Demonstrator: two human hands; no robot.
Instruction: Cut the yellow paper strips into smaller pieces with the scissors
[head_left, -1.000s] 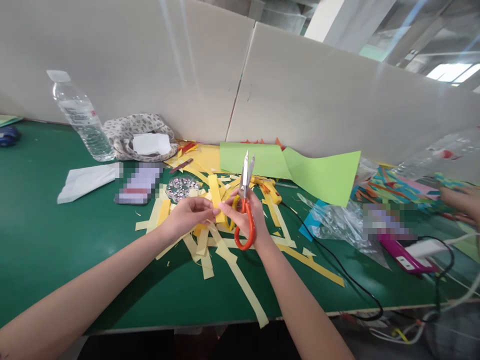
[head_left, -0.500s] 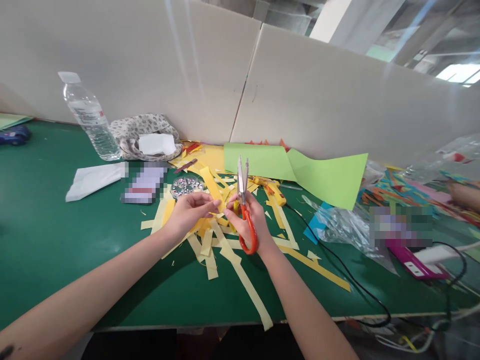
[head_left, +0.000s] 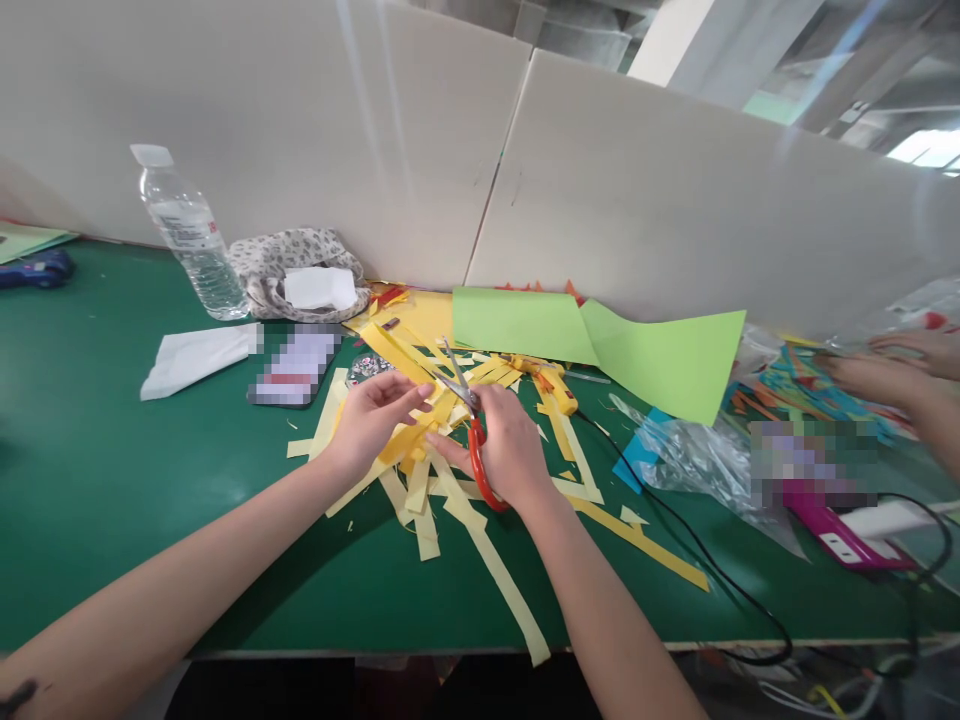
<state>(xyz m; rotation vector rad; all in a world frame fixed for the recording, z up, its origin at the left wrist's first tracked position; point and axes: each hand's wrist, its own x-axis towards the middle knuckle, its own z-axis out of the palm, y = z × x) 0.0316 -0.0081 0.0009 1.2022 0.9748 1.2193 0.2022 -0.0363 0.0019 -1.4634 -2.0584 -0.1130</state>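
Note:
Near the middle of the view, my left hand (head_left: 379, 415) pinches a yellow paper strip (head_left: 390, 350) that slants up and to the left. Close on its right, my right hand (head_left: 504, 440) grips red-handled scissors (head_left: 480, 465). Their blades are parted and point up and left, near the strip. Yellow and cream paper strips (head_left: 491, 575) lie in a heap under and around both hands. A yellow glue gun (head_left: 556, 388) rests just beyond my right hand.
A water bottle (head_left: 191, 245), a patterned cloth bag (head_left: 289, 250) and a phone (head_left: 296, 365) stand or lie at the left. Green paper (head_left: 660, 365) leans along the partition. At the right are a plastic bag (head_left: 697, 465), a pink power strip (head_left: 840, 535) and another person's hands (head_left: 874, 375).
The scissors have tilted from upright to the left, with their blades now by the strip. The yellow strip has shifted up and left. Another person's hands have come into view at the right.

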